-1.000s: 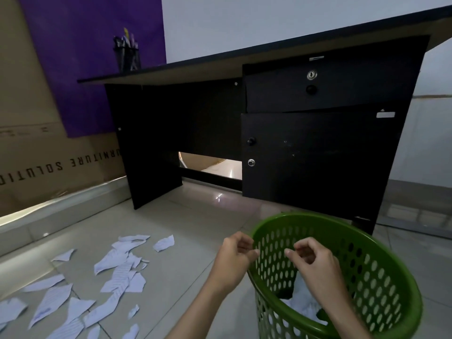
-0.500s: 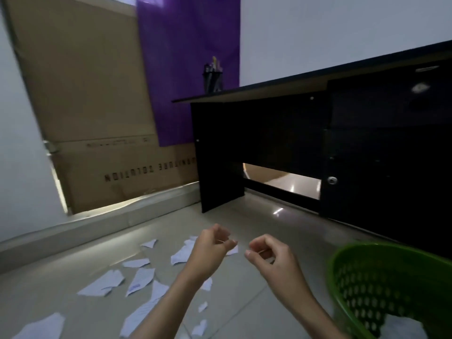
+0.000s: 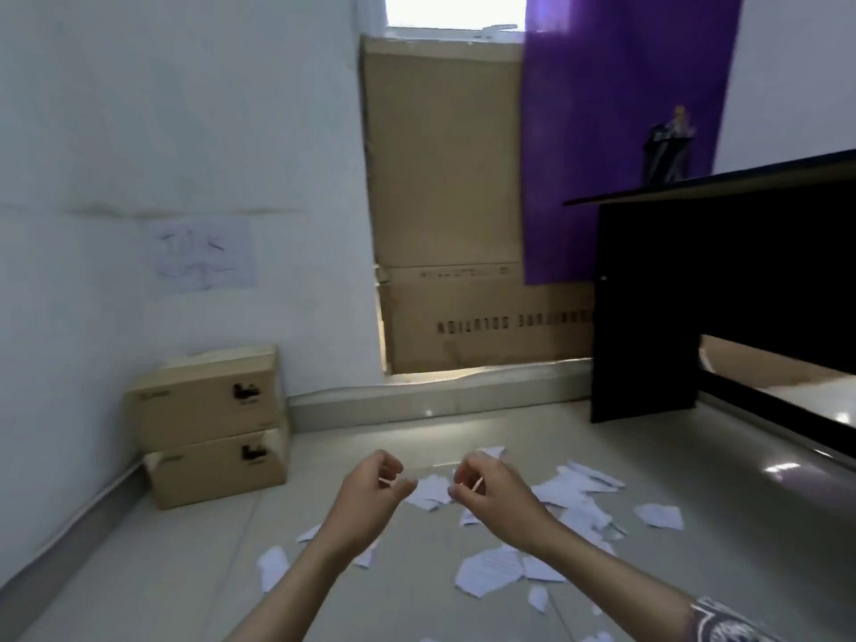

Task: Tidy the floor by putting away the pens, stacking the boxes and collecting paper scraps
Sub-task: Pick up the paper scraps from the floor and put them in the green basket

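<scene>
Several torn white paper scraps (image 3: 574, 491) lie scattered on the tiled floor in front of me and to the right. My left hand (image 3: 375, 493) and my right hand (image 3: 488, 495) hover side by side above them, fingers loosely curled, nothing in either. Two brown boxes are stacked against the left wall, the upper box (image 3: 208, 403) on the lower box (image 3: 217, 470). A dark pen holder (image 3: 667, 155) with pens stands on the black desk (image 3: 718, 280) at the right. The green basket is out of view.
Large flat cardboard cartons (image 3: 463, 317) lean against the back wall under a window, partly behind a purple cloth (image 3: 616, 132). A low ledge (image 3: 440, 396) runs along the wall's foot. A sheet of paper (image 3: 204, 254) is stuck on the left wall.
My view has swung left, away from the green basket, which has dropped out of sight. The stacked boxes came into view. Both hands moved from over the basket to above the scraps.
</scene>
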Demonstrator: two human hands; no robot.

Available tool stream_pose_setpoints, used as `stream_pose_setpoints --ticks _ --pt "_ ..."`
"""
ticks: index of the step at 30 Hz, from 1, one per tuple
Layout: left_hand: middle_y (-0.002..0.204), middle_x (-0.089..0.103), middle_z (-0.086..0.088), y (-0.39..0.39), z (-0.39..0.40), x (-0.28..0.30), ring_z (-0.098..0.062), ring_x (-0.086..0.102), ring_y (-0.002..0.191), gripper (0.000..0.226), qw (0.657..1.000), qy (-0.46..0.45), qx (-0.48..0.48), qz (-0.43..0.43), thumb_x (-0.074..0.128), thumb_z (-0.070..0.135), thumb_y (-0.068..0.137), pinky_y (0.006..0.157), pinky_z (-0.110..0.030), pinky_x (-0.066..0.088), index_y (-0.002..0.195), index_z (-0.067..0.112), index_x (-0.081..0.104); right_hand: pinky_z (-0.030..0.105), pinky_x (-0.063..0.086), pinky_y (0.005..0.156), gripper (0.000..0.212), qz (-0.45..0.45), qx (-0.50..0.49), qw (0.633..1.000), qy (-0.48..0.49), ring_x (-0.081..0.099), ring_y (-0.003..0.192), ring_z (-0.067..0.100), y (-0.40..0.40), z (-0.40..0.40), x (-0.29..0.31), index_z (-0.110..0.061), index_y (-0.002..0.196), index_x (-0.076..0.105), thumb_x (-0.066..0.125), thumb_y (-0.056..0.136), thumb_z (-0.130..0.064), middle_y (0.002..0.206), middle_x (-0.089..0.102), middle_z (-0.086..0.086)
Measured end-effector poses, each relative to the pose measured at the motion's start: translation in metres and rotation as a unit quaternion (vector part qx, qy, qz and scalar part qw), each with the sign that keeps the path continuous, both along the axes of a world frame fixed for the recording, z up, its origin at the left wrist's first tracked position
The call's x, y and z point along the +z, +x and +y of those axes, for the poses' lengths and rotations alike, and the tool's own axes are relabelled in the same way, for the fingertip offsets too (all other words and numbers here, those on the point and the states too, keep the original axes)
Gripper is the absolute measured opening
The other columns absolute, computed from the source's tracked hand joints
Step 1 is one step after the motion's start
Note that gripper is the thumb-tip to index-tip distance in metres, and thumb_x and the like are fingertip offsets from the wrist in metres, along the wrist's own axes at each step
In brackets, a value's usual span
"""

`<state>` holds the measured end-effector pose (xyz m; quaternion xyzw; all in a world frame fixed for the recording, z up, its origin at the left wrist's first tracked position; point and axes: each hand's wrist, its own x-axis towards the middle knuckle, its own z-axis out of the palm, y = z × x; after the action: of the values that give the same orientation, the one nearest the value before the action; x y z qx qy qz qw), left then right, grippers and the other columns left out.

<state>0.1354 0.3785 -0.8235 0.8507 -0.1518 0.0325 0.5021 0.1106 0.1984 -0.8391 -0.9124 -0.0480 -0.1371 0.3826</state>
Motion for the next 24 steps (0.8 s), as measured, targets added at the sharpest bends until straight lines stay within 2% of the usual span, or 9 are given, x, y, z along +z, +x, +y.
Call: stream_pose_setpoints --ticks 2,6,9,12,17,21,24 --pt "0.104 0.059 -0.004 0.002 0.038 -0.004 -0.015 0.058 0.095 0.019 0.999 0.026 0.03 0.004 0.059 0.025 0.089 0.076 -0.023 0.045 0.104 0.014 0.056 0.036 0.05 0.071 0.017 -0.002 0.041 0.998 -0.053 0.056 0.076 0.016 0.013 0.03 0.001 -0.015 0.087 0.056 0.054 0.088 -0.032 0.087 0.062 0.001" --pt "0.109 0.057 -0.003 -0.006 0.121 -0.016 -0.015 0.056 0.096 0.02 0.991 0.086 0.099 0.019 0.057 0.028 0.09 0.077 -0.024 0.045 0.106 0.016 0.055 0.034 0.049 0.077 0.02 -0.022 0.127 0.982 -0.139 0.056 0.085 0.017 0.029 0.101 0.001 -0.015 0.098 0.055 0.051 0.092 -0.033 0.099 0.06 0.003" --pt "0.11 0.055 -0.003 -0.018 0.174 -0.025 -0.015 0.055 0.097 0.017 0.983 0.136 0.119 0.025 0.057 0.028 0.09 0.075 -0.023 0.043 0.103 0.016 0.053 0.032 0.043 0.075 0.027 -0.02 0.178 0.959 -0.219 0.055 0.094 0.021 0.036 0.149 -0.011 -0.013 0.107 0.053 0.047 0.093 -0.035 0.108 0.057 0.003" --pt "0.112 0.055 -0.003 -0.036 0.217 -0.04 -0.016 0.055 0.099 0.022 0.974 0.178 0.13 0.042 0.057 0.028 0.09 0.082 -0.025 0.045 0.106 0.014 0.053 0.032 0.039 0.075 0.026 -0.013 0.222 0.931 -0.29 0.056 0.097 0.026 0.037 0.193 -0.033 -0.015 0.106 0.051 0.044 0.092 -0.037 0.109 0.056 0.003" --pt "0.111 0.055 -0.001 -0.068 0.259 -0.073 -0.015 0.056 0.098 0.023 0.964 0.22 0.118 0.09 0.059 0.033 0.088 0.084 -0.026 0.048 0.105 0.018 0.053 0.031 0.035 0.072 0.029 0.009 0.302 0.899 -0.317 0.055 0.099 0.03 0.021 0.247 -0.072 -0.009 0.111 0.049 0.045 0.094 -0.033 0.114 0.055 0.01" --pt "0.113 0.054 -0.001 -0.101 0.279 -0.116 -0.015 0.054 0.1 0.019 0.952 0.251 0.088 0.153 0.06 0.033 0.087 0.081 -0.022 0.044 0.1 0.023 0.049 0.032 0.035 0.073 0.03 0.036 0.344 0.875 -0.339 0.054 0.1 0.031 -0.002 0.268 -0.111 -0.009 0.113 0.047 0.044 0.094 -0.032 0.116 0.054 0.011" --pt "0.118 0.052 -0.001 -0.126 0.28 -0.142 -0.015 0.052 0.105 0.023 0.943 0.264 0.063 0.195 0.059 0.032 0.088 0.082 -0.021 0.042 0.105 0.021 0.049 0.034 0.038 0.075 0.031 0.056 0.369 0.855 -0.359 0.054 0.101 0.031 -0.016 0.271 -0.131 -0.008 0.115 0.047 0.044 0.095 -0.032 0.117 0.053 0.012"
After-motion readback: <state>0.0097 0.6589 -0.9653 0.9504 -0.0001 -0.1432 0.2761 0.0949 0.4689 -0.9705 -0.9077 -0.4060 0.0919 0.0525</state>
